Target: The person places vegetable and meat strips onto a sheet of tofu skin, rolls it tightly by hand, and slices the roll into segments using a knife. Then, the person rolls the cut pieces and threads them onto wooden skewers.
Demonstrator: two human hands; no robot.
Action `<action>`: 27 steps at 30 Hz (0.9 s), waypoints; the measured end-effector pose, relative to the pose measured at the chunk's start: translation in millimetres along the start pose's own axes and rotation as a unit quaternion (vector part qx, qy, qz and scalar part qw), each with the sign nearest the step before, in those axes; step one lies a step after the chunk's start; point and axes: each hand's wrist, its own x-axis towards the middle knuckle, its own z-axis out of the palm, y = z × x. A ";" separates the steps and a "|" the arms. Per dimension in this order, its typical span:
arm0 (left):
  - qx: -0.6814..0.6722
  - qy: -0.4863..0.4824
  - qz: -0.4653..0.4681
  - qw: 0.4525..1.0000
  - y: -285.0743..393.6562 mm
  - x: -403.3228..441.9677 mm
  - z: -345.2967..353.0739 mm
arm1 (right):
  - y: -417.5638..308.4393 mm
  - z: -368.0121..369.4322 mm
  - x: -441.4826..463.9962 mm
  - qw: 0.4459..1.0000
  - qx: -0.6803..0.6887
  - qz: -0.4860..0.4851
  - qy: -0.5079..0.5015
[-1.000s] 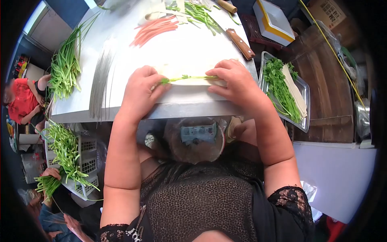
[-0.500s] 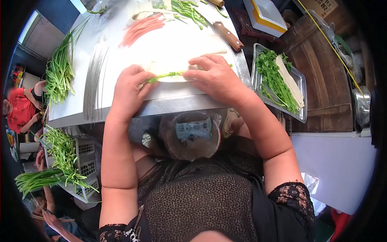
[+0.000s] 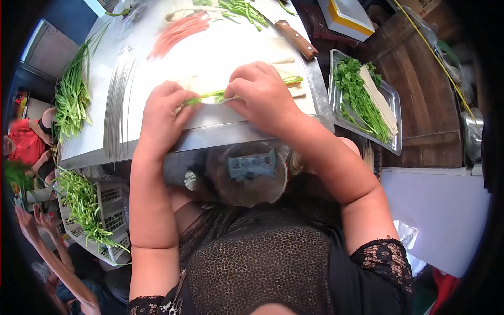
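Note:
Near the front edge of the white table (image 3: 210,125), a pale sheet with green stems (image 3: 214,95) lies between my two hands. My left hand (image 3: 169,113) pinches its left end, fingers and thumb pressed together. My right hand (image 3: 258,94) grips it closer to the middle, fingers curled. To the right of that hand, green stems and an orange strip stick out over the pale sheet. Pink-orange strips (image 3: 180,34) lie farther back, and thin metal skewers (image 3: 119,102) lie to the left. A wooden-handled knife (image 3: 296,39) rests by the right edge.
Long green stalks (image 3: 73,97) lie on the table's left. A metal tray (image 3: 395,142) with leafy greens stands at the right. Below left is a white basket (image 3: 113,210) with cut greens. A co-worker's bare arms reach up at the lower left; another person in red sits beyond.
My right hand has moved left along the stems, toward my left hand, uncovering their right end. The co-worker's bunch of greens at the left has moved up and away from the basket.

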 end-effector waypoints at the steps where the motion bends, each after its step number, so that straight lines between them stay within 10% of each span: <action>1: 0.006 0.014 0.008 1.000 0.2 0.6 0.3 | -2.3 -2.6 0.2 1.000 -0.005 -0.001 -0.001; 16: 0.003 -0.005 0.008 1.000 -5.9 0.7 -1.5 | 19.8 -69.3 -19.1 0.979 -0.096 0.050 -0.175; 27: 0.022 0.000 0.016 1.000 -6.4 3.9 -0.3 | 48.0 -60.2 -17.6 0.993 0.031 0.086 -0.075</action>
